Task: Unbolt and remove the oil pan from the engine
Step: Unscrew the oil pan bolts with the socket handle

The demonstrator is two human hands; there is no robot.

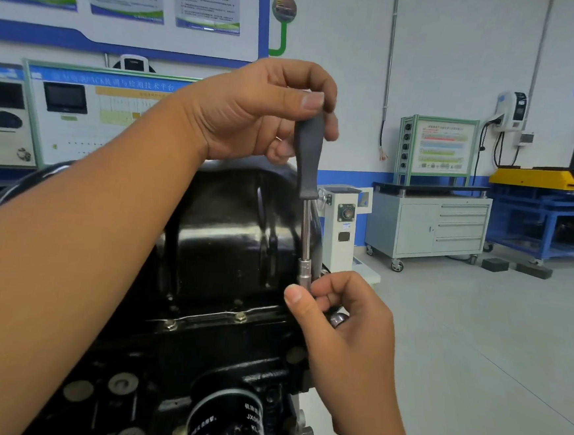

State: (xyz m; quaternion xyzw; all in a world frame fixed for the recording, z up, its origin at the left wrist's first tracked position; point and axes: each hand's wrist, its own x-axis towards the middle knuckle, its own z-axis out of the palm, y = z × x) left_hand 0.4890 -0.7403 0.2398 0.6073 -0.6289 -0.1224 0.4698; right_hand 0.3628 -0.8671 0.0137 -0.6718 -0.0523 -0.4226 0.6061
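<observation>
A glossy black oil pan (229,233) sits on top of the upturned black engine (170,373). Bolts (240,316) line its flange along the near edge. My left hand (252,111) grips the dark handle of a nut driver (308,157) held upright at the pan's right side. A steel shaft runs down to the socket (304,274). My right hand (336,310) pinches the socket's lower end between thumb and fingers, hiding whatever bolt lies beneath it.
An oil filter (228,418) sticks out of the engine's front. The white engine stand post (341,228) rises right behind the pan. A grey wheeled cabinet (429,225) and a blue-and-yellow bench (547,210) stand at the back right. Display boards (101,117) line the wall.
</observation>
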